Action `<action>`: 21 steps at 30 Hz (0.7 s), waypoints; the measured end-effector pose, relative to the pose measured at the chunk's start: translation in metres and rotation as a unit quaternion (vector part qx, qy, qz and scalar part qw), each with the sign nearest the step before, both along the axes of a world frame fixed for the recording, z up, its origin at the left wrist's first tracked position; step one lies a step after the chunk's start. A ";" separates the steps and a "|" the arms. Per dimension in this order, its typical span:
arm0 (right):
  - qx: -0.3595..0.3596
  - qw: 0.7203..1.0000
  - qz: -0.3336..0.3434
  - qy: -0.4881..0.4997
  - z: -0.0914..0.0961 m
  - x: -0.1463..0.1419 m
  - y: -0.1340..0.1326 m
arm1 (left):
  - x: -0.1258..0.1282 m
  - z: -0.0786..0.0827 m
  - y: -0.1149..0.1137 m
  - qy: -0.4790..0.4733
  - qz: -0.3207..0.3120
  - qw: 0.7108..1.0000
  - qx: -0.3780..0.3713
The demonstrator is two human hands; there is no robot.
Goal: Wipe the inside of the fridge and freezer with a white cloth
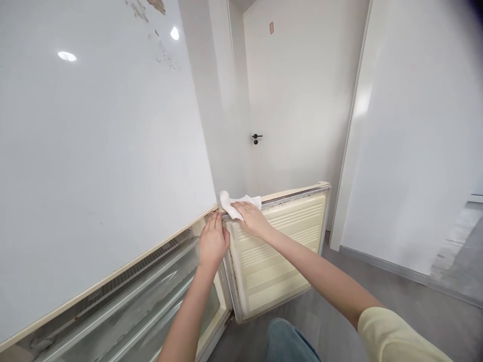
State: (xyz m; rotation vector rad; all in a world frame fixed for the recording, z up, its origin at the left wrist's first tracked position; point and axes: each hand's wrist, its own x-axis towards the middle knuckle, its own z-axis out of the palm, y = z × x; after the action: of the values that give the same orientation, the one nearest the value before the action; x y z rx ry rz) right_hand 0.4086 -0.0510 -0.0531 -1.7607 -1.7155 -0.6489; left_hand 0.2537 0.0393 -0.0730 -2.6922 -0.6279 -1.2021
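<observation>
A cream freezer door (281,251) stands swung out from a white-topped cabinet freezer. On its upper edge, near the hinge side, my right hand (251,217) presses a crumpled white cloth or paper towel (228,203), with the fingers closed on it. My left hand (214,239) is at the corner where the door meets the cabinet, its fingers together and bent over the edge. Whatever lies under those fingertips is hidden. Dark grime shows along the door's grey gasket (294,195).
The freezer's white panel (94,151) fills the left, with stained, peeling patches at its top. Clear drawer fronts (128,311) show inside the opening. Behind is a white room door with a black handle (256,137). Below are grey flooring (362,301) and my knee (289,342).
</observation>
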 end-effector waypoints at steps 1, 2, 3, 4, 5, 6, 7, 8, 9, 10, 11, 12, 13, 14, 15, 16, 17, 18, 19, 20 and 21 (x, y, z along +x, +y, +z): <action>0.007 1.000 -0.006 0.006 -0.001 0.006 -0.004 | 0.001 0.001 -0.001 0.000 0.003 1.000 0.000; 0.013 1.000 -0.015 0.013 -0.002 0.012 -0.008 | 0.002 0.001 -0.002 0.000 0.007 1.000 0.001; 0.019 0.999 -0.026 0.021 -0.003 0.019 -0.012 | 0.004 0.002 -0.002 0.002 0.010 1.000 0.003; 0.024 0.999 -0.039 0.029 -0.005 0.025 -0.015 | 0.005 0.003 -0.002 0.005 0.014 1.000 0.006; 0.029 0.997 -0.053 0.037 -0.006 0.031 -0.019 | 0.006 0.003 -0.003 0.007 0.017 1.000 0.008; 0.032 0.996 -0.067 0.046 -0.007 0.037 -0.023 | 0.007 0.003 -0.003 0.008 0.020 1.000 0.010; 0.035 0.995 -0.080 0.053 -0.008 0.044 -0.028 | 0.007 0.004 -0.002 0.007 0.022 1.000 0.010; 0.036 0.993 -0.093 0.058 -0.008 0.050 -0.032 | 0.008 0.004 -0.002 0.005 0.024 1.000 0.010; 0.036 0.992 -0.106 0.063 -0.008 0.058 -0.037 | 0.008 0.004 -0.002 0.001 0.024 1.000 0.009; 0.037 0.990 -0.119 0.066 -0.007 0.066 -0.043 | 0.008 0.004 -0.001 -0.002 0.024 1.000 0.009; 0.040 0.988 -0.133 0.070 -0.007 0.075 -0.050 | 0.007 0.003 -0.001 -0.005 0.023 1.000 0.008; 0.043 0.985 -0.150 0.074 -0.006 0.085 -0.059 | 0.007 0.003 -0.001 -0.007 0.022 1.000 0.008; 0.046 0.981 -0.171 0.079 -0.006 0.095 -0.068 | 0.007 0.003 -0.001 -0.008 0.022 1.000 0.008; 0.047 0.976 -0.195 0.084 -0.005 0.107 -0.078 | 0.007 0.003 -0.001 -0.009 0.022 1.000 0.007; 0.048 0.970 -0.223 0.090 -0.005 0.118 -0.089 | 0.007 0.002 -0.001 -0.009 0.022 1.000 0.006; 0.043 0.963 -0.249 0.097 -0.004 0.129 -0.101 | 0.007 0.001 -0.001 -0.009 0.023 1.000 0.004; 0.039 0.955 -0.276 0.105 -0.003 0.139 -0.111 | 0.007 0.001 -0.001 -0.010 0.024 1.000 0.002; 0.033 0.946 -0.301 0.113 -0.003 0.147 -0.121 | 0.007 0.000 -0.001 -0.012 0.024 1.000 -0.001; 0.026 0.938 -0.323 0.121 -0.002 0.155 -0.130 | 0.008 0.000 -0.001 -0.014 0.022 1.000 -0.004; 0.019 0.931 -0.342 0.128 -0.001 0.161 -0.138 | 0.008 0.000 -0.001 -0.017 0.021 1.000 -0.008; 0.011 0.924 -0.358 0.134 0.000 0.165 -0.144 | 0.008 0.000 0.000 -0.021 0.019 1.000 -0.013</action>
State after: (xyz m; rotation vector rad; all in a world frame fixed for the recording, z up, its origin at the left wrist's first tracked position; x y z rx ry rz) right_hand 0.5738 -0.1949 -0.0534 -2.3383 -0.8509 -0.6690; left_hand 0.2617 0.0388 -0.0734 -2.6696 -0.7033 -1.2523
